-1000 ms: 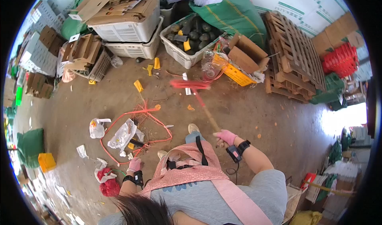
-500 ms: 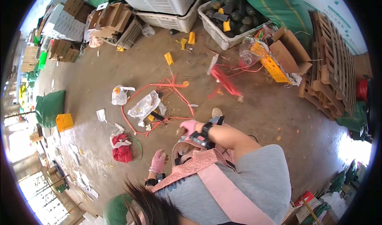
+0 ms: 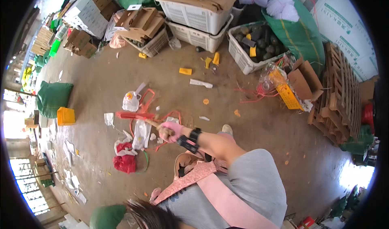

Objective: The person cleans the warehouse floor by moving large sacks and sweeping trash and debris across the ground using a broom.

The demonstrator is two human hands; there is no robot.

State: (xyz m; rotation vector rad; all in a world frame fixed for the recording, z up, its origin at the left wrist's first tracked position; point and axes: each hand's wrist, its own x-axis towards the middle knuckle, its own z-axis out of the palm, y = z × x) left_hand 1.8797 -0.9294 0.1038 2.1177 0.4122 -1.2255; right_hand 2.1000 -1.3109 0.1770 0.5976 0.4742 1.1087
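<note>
My right hand, in a pink glove, is closed round the wooden handle of a broom with red bristles. The bristles are down on the floor among tangled red strapping, beside a white plastic bag and above a clear plastic sheet. Low in the view, my left hand, also gloved in pink, is close to my apron; its fingers are too hidden to read. A red net bag lies on the floor to the left of my right hand.
White crates and a crate of dark green produce stand at the back. To the right are a yellow basket, an open carton and wooden pallets. A yellow box and green sack are at left.
The broom has swept from right to left across the floor, my right hand moving left with it. The strapping and plastic sheet have shifted and bunched together. My left hand has drawn back toward my body.
</note>
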